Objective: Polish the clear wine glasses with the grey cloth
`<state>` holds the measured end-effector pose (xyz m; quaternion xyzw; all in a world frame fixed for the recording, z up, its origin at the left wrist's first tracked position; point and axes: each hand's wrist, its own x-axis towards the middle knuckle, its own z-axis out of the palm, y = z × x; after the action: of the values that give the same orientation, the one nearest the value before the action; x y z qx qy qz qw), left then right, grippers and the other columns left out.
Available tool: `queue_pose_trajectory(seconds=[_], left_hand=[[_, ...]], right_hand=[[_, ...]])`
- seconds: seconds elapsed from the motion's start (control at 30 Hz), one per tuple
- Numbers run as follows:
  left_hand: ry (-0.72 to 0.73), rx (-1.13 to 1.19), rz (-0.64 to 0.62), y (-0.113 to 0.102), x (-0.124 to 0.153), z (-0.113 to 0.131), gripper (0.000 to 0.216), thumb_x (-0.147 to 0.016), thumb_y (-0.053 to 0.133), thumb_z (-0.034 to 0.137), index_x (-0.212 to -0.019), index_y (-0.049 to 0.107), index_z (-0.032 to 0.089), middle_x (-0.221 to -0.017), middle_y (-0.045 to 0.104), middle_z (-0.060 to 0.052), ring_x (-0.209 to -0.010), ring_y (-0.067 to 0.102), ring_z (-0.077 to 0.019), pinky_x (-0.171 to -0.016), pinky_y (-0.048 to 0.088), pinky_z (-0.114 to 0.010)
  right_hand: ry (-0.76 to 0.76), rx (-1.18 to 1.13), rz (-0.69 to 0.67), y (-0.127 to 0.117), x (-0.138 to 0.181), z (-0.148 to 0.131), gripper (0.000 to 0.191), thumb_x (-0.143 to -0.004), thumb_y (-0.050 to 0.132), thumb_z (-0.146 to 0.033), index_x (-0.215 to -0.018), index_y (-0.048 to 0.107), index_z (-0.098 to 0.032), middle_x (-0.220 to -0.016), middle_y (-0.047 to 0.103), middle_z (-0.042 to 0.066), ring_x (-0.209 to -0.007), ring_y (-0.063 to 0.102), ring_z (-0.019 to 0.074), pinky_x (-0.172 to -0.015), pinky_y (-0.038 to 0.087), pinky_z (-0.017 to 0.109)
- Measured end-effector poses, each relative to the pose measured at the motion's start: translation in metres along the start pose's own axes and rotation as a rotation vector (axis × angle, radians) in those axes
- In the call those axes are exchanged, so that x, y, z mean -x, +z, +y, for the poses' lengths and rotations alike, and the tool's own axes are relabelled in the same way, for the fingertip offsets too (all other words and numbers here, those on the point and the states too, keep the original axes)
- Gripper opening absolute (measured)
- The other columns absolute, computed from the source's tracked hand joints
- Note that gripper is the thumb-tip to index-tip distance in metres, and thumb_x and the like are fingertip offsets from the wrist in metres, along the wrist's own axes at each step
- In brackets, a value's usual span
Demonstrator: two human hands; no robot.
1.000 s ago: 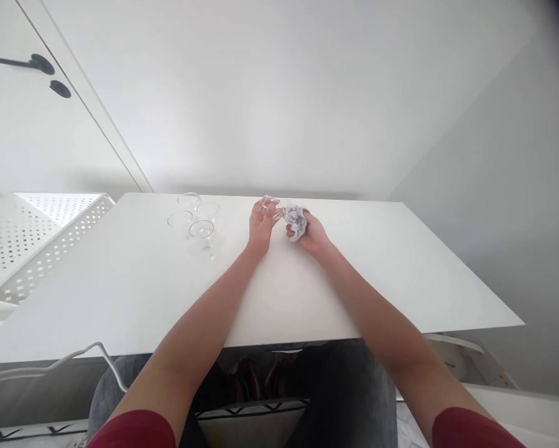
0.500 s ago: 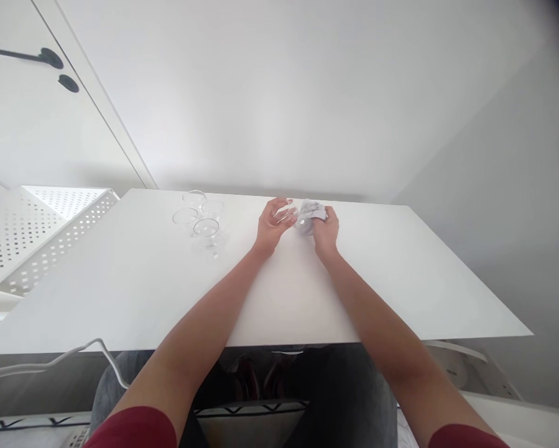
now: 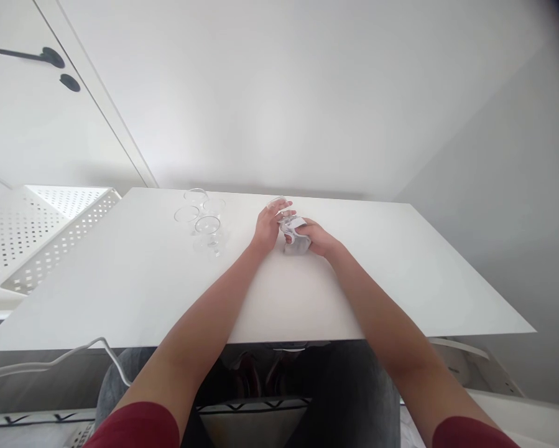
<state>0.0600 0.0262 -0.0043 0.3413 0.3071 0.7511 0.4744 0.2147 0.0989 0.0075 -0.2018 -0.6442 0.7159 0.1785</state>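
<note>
My left hand [image 3: 267,228] is curled round a small clear glass [image 3: 281,210] held over the far middle of the white table [image 3: 120,292]. My right hand [image 3: 317,238] grips a crumpled grey-white cloth [image 3: 296,236] and presses it against the glass. The two hands touch each other. Several more clear stemmed glasses [image 3: 203,219] stand upright in a cluster to the left of my left hand.
A white perforated rack [image 3: 36,236] sits beyond the table's left edge. A white cable [image 3: 74,354] runs along the near left edge. A door with a dark handle [image 3: 32,57] is at upper left. White walls close the back and right.
My right hand has turned with the cloth, moving from the far side of the glass down to its near side. The left hand kept hold of the glass.
</note>
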Motion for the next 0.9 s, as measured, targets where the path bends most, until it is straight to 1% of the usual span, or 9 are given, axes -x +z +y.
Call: queue_pose_trajectory(seconds=[0.07,0.17,0.23,0.3,0.4,0.57,0.73,0.83,0.9], left_hand=[[-0.018,0.014,-0.016,-0.001,0.000,-0.001,0.051,-0.091,0.067,0.062,-0.120,0.071,0.020,-0.142,0.066,-0.016,-0.115,0.071,-0.0318,-0.084,0.061,-0.042],[-0.030,0.023,0.026,-0.002,-0.003,-0.002,0.049,-0.090,0.069,0.061,-0.117,0.072,0.021,-0.140,0.066,-0.016,-0.113,0.071,-0.0301,-0.081,0.061,-0.040],[-0.045,0.040,0.079,-0.001,-0.005,-0.003,0.048,-0.088,0.072,0.060,-0.115,0.072,0.021,-0.138,0.067,-0.015,-0.115,0.072,-0.0297,-0.087,0.060,-0.040],[-0.046,0.068,0.132,0.000,-0.006,-0.003,0.046,-0.086,0.076,0.057,-0.115,0.072,0.021,-0.137,0.068,-0.015,-0.121,0.070,-0.0300,-0.096,0.058,-0.042],[-0.033,0.093,0.187,0.003,-0.006,-0.002,0.044,-0.085,0.080,0.052,-0.115,0.071,0.021,-0.139,0.067,-0.014,-0.132,0.065,-0.0321,-0.105,0.053,-0.044],[-0.026,0.062,0.199,0.003,-0.006,-0.002,0.044,-0.084,0.081,0.050,-0.114,0.069,0.021,-0.141,0.066,-0.014,-0.135,0.064,-0.0358,-0.105,0.053,-0.046],[-0.006,0.033,0.181,-0.002,-0.010,-0.007,0.047,-0.084,0.080,0.054,-0.115,0.068,0.021,-0.140,0.065,-0.015,-0.132,0.066,-0.0370,-0.103,0.054,-0.049],[0.009,0.034,0.135,-0.003,-0.009,-0.005,0.050,-0.085,0.076,0.061,-0.114,0.068,0.021,-0.142,0.064,-0.015,-0.133,0.065,-0.0378,-0.103,0.055,-0.050],[0.001,0.044,0.064,-0.002,-0.007,-0.002,0.052,-0.086,0.073,0.065,-0.115,0.068,0.021,-0.144,0.063,-0.015,-0.134,0.064,-0.0380,-0.103,0.056,-0.051]], right_hand=[[0.032,-0.094,-0.033,-0.001,-0.001,0.002,0.024,-0.075,0.074,-0.036,-0.090,0.064,-0.019,-0.075,0.066,0.004,-0.071,0.060,0.0210,-0.074,0.048,0.037],[0.004,-0.045,-0.018,0.000,-0.003,0.003,0.031,-0.072,0.078,-0.033,-0.097,0.066,-0.019,-0.081,0.070,0.005,-0.076,0.065,0.0232,-0.077,0.051,0.038],[-0.076,0.101,0.024,0.003,-0.006,0.005,0.039,-0.070,0.079,-0.031,-0.105,0.065,-0.020,-0.092,0.074,0.005,-0.086,0.068,0.0255,-0.084,0.052,0.040],[-0.184,0.329,0.130,0.005,-0.009,0.007,0.042,-0.070,0.078,-0.030,-0.109,0.064,-0.020,-0.100,0.074,0.006,-0.092,0.067,0.0260,-0.087,0.051,0.040],[-0.261,0.637,0.302,0.006,-0.012,0.011,0.039,-0.074,0.070,-0.029,-0.111,0.061,-0.022,-0.100,0.072,0.004,-0.088,0.064,0.0250,-0.083,0.049,0.038],[-0.252,0.741,0.324,0.004,-0.012,0.014,0.039,-0.076,0.065,-0.027,-0.114,0.058,-0.023,-0.094,0.072,0.003,-0.081,0.064,0.0237,-0.078,0.049,0.036],[-0.269,0.640,0.332,0.005,-0.012,0.011,0.038,-0.075,0.070,-0.032,-0.111,0.059,-0.024,-0.095,0.071,0.002,-0.083,0.062,0.0224,-0.078,0.049,0.035],[-0.240,0.313,0.324,0.006,-0.010,0.005,0.039,-0.072,0.076,-0.038,-0.104,0.059,-0.025,-0.093,0.068,0.002,-0.083,0.060,0.0214,-0.075,0.051,0.034],[-0.133,0.076,0.210,0.006,-0.006,-0.001,0.038,-0.070,0.078,-0.039,-0.101,0.060,-0.024,-0.086,0.065,0.002,-0.076,0.059,0.0202,-0.073,0.052,0.035]])
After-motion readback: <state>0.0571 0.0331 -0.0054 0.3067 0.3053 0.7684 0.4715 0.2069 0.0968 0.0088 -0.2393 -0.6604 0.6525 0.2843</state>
